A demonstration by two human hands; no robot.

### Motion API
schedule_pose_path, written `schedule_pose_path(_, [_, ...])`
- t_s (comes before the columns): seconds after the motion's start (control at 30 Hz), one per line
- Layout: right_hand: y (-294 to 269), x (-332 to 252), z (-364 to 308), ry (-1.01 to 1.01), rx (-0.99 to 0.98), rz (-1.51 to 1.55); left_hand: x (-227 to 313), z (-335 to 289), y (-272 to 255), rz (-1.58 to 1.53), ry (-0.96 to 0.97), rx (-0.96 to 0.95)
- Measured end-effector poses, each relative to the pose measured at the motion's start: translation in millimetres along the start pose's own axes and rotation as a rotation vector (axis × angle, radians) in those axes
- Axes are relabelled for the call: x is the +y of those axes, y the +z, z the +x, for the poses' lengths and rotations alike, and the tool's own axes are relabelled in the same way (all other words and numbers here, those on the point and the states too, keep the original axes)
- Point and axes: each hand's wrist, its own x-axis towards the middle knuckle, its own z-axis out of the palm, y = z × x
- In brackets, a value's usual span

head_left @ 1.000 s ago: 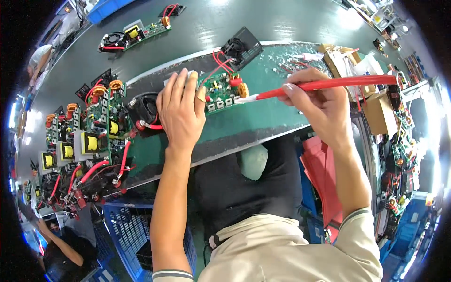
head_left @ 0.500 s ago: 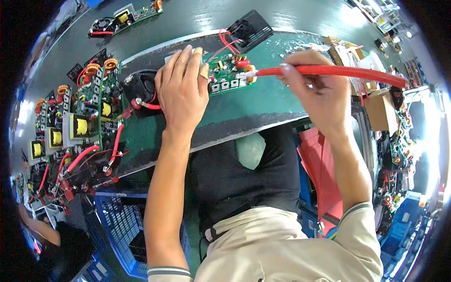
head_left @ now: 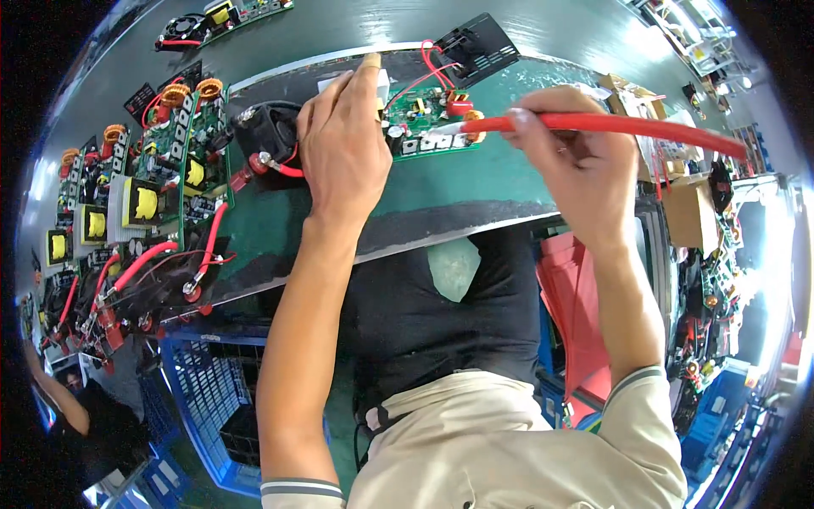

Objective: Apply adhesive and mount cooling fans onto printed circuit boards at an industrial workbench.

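A green circuit board (head_left: 424, 121) lies on the bench before me, with a row of white-smeared parts along its near edge. My left hand (head_left: 346, 157) covers its left end, fingers stretched over a pale block and thumb side against the board, holding it. Tape wraps one fingertip. My right hand (head_left: 581, 157) pinches a long red stick (head_left: 627, 125). Its white-coated tip rests on the row of parts. Red wires (head_left: 434, 72) run from the board to a black slotted panel (head_left: 476, 51). A black fan (head_left: 267, 136) sits left of my left hand.
Several upright circuit boards (head_left: 182, 153) with yellow transformers and thick red cables crowd the left. Another board with a fan (head_left: 182, 32) lies at the far side. A cardboard box (head_left: 691, 212) stands right. Below are a blue crate (head_left: 208, 382) and red sheets (head_left: 577, 288). Someone's arm (head_left: 64, 394) shows lower left.
The stick's white tip has shifted left along the row of parts on the board. My left hand stays on the board; the whole bench sits slightly further right and higher in view.
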Motion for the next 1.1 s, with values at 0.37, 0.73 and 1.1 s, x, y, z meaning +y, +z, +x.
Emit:
schedule_pose_path(0.37, [4.6,7.7,6.5,-0.21,0.03,-0.184,-1.0,1.0,3.1,-0.06,-0.001,0.05])
schedule_pose_path(0.73, [-37.0,-5.5,-4.5,0.086,-0.189,0.069,0.4,-0.4,-3.1,-0.07,0.002,0.032])
schedule_pose_path(1.1, [-27.5,1.7,-1.6,0.076,-0.14,0.055,-2.5,1.4,-0.1,-0.077,0.016,0.03])
